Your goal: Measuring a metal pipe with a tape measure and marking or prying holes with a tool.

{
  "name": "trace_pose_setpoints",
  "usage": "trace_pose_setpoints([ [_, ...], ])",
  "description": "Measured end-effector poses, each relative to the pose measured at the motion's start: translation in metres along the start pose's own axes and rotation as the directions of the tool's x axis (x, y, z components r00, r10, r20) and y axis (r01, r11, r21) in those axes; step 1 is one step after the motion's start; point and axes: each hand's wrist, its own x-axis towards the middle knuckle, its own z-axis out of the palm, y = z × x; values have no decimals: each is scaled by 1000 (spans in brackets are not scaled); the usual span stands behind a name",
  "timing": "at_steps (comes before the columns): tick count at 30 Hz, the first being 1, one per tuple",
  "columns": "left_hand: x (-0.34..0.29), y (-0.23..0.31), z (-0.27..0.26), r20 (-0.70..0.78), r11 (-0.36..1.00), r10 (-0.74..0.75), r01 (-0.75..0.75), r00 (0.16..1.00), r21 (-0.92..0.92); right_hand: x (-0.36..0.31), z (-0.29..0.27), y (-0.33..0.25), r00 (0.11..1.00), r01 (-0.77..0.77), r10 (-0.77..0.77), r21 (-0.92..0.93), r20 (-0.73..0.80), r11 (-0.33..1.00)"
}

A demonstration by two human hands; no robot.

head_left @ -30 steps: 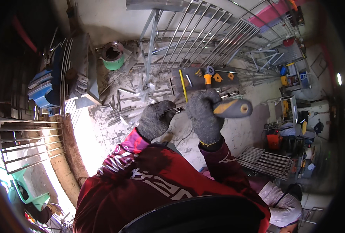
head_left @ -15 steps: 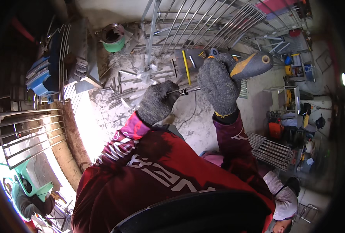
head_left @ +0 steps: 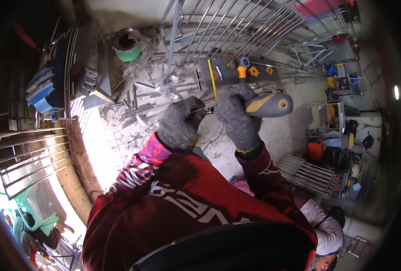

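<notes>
My left hand (head_left: pixel 180 121), in a grey knitted work glove, is closed around one end of a thin metal piece; the fingers hide most of it. Close to its right, my right hand (head_left: pixel 240 116), gloved alike, is closed round a tool with a thick grey and yellow handle (head_left: pixel 270 105). A hole shows in the handle's end, which sticks out to the right. The tool's working end is hidden behind my right glove. A short dark piece lies between the two hands, too small to make out.
Beyond my hands, a dark board (head_left: pixel 266 76) bears a yellow bar (head_left: pixel 211 76) and orange pieces. Metal tubes and a barred metal frame (head_left: pixel 227 28) stand behind. A green-sided round container (head_left: pixel 129 53) is at far left. Another person (head_left: pixel 323 224) is at lower right.
My right hand and the tool have moved left and slightly down, nearer my left hand. Orange pieces on the board have come into sight. My left hand has barely moved.
</notes>
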Motion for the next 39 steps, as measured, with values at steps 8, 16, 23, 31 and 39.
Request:
trace_pose_setpoints([
  [8, 4, -5, -2, 65, 999, 44, -43, 997, -14, 25, 2, -39, 860, 1, -107, 209, 498, 978],
  [16, -2, -15, -21, 290, 908, -173, 266, 941, -324, -4, 64, -108, 653, 572, -493, 53, 575, 819],
  [23, -2, -25, -29, 384, 869, 27, 168, 923, -465, 0, 55, -59, 614, 400, -393, 160, 685, 903],
  [31, -3, -16, -19, 360, 936, -12, 137, 933, -325, -11, 41, -27, 939, 23, -131, 322, 318, 947],
  [39, -8, -26, -6, 190, 940, 74, -5, 979, -341, 10, 33, 31, 949, -313, 247, 472, 198, 824],
])
